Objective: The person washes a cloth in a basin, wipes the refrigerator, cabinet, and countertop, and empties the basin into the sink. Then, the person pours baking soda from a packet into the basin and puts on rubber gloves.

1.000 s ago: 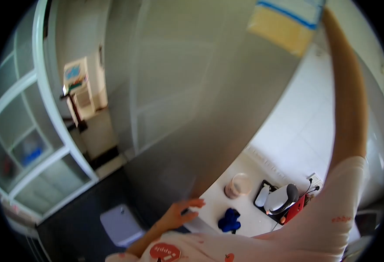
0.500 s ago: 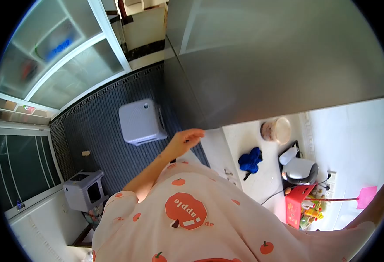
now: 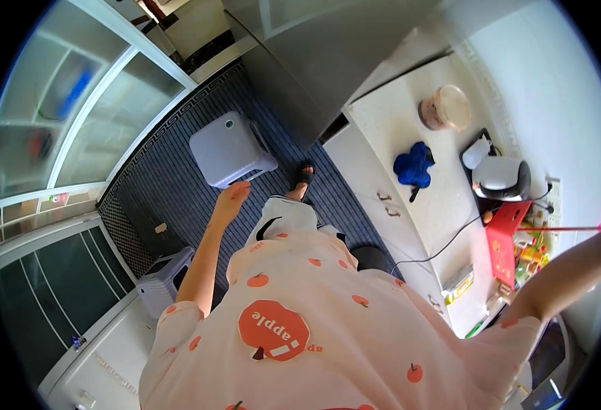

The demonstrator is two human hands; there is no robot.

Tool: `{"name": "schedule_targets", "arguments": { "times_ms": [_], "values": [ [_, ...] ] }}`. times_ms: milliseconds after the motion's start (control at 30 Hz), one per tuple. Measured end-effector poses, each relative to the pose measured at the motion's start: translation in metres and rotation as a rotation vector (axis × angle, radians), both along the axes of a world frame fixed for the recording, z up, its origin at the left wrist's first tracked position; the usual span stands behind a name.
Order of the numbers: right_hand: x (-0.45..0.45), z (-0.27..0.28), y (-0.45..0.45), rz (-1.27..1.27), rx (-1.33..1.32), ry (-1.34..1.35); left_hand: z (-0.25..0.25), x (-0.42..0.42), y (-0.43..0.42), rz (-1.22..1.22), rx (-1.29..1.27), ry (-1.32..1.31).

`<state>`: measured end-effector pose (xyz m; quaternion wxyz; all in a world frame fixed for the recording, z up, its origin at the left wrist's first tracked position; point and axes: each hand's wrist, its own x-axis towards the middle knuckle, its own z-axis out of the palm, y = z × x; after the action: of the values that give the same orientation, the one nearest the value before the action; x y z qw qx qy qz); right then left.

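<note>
My left hand point(image 3: 232, 202) is held out in front of my body with loosely bent fingers and nothing visible in it. In the view it overlaps the near edge of a grey plastic stool point(image 3: 224, 147); whether it touches the stool is unclear. My right arm reaches out to the right edge, and its hand lies outside the view. At the top stands a large grey metallic panel point(image 3: 341, 41), beside a white counter point(image 3: 382, 123).
The counter bears a lidded tub point(image 3: 445, 108), a blue cloth item point(image 3: 414, 164), a white and black appliance point(image 3: 502, 179) and a red holder point(image 3: 504, 242). Another grey stool point(image 3: 164, 280) is at lower left. Frosted glass doors point(image 3: 89, 102) stand at left.
The view has tilted down and turned, bringing my shirt, foot and more counter into sight. My right arm has come down from the panel's upper edge. My left hand now appears nearer the stool.
</note>
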<state>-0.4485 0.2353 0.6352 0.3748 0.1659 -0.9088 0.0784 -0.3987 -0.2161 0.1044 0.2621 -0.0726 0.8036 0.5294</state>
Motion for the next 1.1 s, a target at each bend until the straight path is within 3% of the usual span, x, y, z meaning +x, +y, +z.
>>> {"name": "schedule_targets", "arguments": {
  "times_ms": [167, 200, 233, 267, 300, 333, 367, 433, 467, 500, 533, 600, 733, 800, 900, 933, 1033, 1100],
  "values": [
    [0.058, -0.123, 0.060, -0.201, -0.521, -0.149, 0.001, 0.035, -0.009, -0.059, -0.114, 0.014],
    [0.074, -0.153, 0.068, -0.284, -0.589, -0.261, -0.011, 0.043, -0.014, -0.050, -0.089, 0.003],
    [0.087, -0.202, 0.104, -0.182, -0.749, -0.305, -0.020, 0.049, -0.018, -0.043, -0.066, -0.005],
    [0.097, -0.237, 0.112, -0.311, -0.851, -0.399, -0.024, 0.054, -0.019, -0.069, -0.058, -0.024],
    [0.107, -0.286, 0.124, -0.403, -0.556, -0.392, -0.026, 0.056, -0.018, -0.095, -0.050, -0.041],
    [0.112, -0.334, 0.136, -0.370, -0.884, -0.497, -0.028, 0.057, -0.015, -0.139, -0.045, -0.034],
    [0.114, -0.400, 0.151, -0.388, -0.810, -0.416, -0.028, 0.057, -0.014, -0.183, -0.043, -0.031],
    [0.102, -0.427, 0.110, -0.600, -0.798, -0.573, -0.024, 0.051, -0.009, -0.244, -0.048, -0.016],
    [0.094, -0.466, 0.109, -0.646, -0.713, -0.574, -0.020, 0.047, -0.005, -0.266, -0.053, -0.003],
    [0.086, -0.460, 0.088, -0.729, -0.777, -0.737, -0.015, 0.041, -0.001, -0.285, -0.061, 0.012],
    [0.079, -0.479, 0.083, -0.674, -0.795, -0.724, -0.005, 0.035, 0.006, -0.309, -0.087, 0.013],
    [0.060, -0.522, 0.070, -0.869, -0.490, -0.690, 0.018, 0.023, 0.015, -0.350, -0.147, 0.014],
    [0.041, -0.546, 0.054, -0.962, -0.547, -0.728, 0.035, 0.005, 0.009, -0.403, -0.207, 0.048],
    [0.020, -0.556, 0.053, -1.024, -0.662, -0.716, 0.017, -0.004, -0.010, -0.386, -0.157, 0.063],
    [-0.017, -0.564, 0.036, -0.727, -0.816, -0.496, 0.017, -0.025, -0.013, -0.441, -0.230, 0.006],
    [-0.033, -0.564, 0.022, -0.675, -0.839, -0.569, 0.020, -0.030, -0.010, -0.466, -0.252, -0.010],
    [-0.074, -0.547, -0.035, -0.691, -0.536, -0.743, 0.033, -0.068, 0.013, -0.627, -0.250, -0.004],
    [-0.093, -0.552, -0.060, -0.623, -0.500, -0.745, 0.031, -0.098, 0.026, -0.705, -0.251, 0.027]
  ]
}}
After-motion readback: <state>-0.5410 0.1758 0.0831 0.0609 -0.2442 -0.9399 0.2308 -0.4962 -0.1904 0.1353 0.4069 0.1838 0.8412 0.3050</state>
